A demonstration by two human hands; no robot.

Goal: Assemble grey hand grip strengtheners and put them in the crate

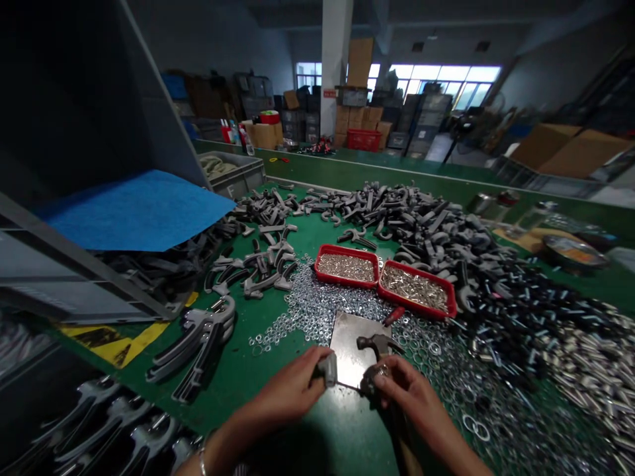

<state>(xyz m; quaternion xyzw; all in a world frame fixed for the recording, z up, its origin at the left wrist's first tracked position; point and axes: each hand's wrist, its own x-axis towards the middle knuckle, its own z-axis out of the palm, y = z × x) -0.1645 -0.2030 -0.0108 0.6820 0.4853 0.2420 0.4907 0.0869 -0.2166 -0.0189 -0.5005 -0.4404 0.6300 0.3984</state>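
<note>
My left hand (292,390) is closed on a small grey metal piece (328,369) at the near edge of a steel plate (351,350). My right hand (407,390) is closed on a dark grey curved handle part (371,383), with a small ring at its fingertips. A thin rod or pin runs between the two pieces. A hammer (380,340) with a red handle lies on the plate just beyond my right hand. Loose steel washers (317,307) are strewn around the plate on the green table (248,363).
Two red trays (347,268) (417,287) of small metal parts sit behind the plate. Grey handle parts are heaped behind them (407,211) and stacked at left (198,344). Dark parts and silver pins (570,330) cover the right. A grey crate with a blue sheet (139,208) stands left.
</note>
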